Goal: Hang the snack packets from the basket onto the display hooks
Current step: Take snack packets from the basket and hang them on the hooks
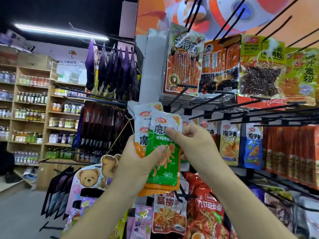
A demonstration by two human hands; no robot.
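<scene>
My left hand [138, 159] grips a small stack of snack packets, thumb across the front one. The front packet [164, 163] is green and white with red print; orange-bottomed packets [140, 140] fan out behind it. My right hand [191, 140] pinches the upper right edge of the green packet, thumb on its face. The stack is raised in front of the display rack, level with a row of black hooks [215, 111]. More packets of the same brand [229, 142] hang to the right. The basket is out of view.
Long black hooks [229, 19] jut out overhead. Large snack bags [183, 62] hang above, red and orange bags [205, 213] below. To the left stand purple hanging packets [112, 66], a bear-print card [89, 176] and wooden shelves of bottles [31, 114].
</scene>
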